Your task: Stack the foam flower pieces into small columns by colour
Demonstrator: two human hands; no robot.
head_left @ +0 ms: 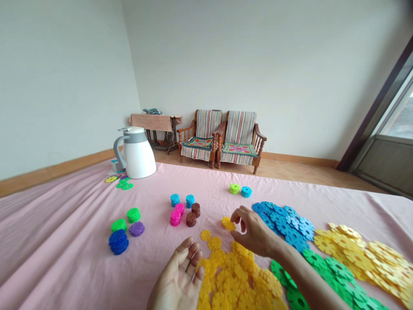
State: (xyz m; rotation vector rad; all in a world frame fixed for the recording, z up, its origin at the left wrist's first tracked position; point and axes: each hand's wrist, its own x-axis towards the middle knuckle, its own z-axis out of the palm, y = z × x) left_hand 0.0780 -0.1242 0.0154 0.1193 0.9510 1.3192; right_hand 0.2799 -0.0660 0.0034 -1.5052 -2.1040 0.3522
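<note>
Lower centre: left hand (180, 275) is hovering widely cupped, empty; right hand (253, 230) is hovering half-curled by yellow discs (227, 223), hold unclear.

Soft, fairly bright light fills the room, with pale, blurred glass (401, 118) at the right. Whitish glare washes the rightmost yellow discs (389, 262), while the middle yellow pile (234, 277) keeps deeper colour. Faint shadows line the pink cloth (58, 245); wide-angle distortion slants the door frame (380, 107).
</note>
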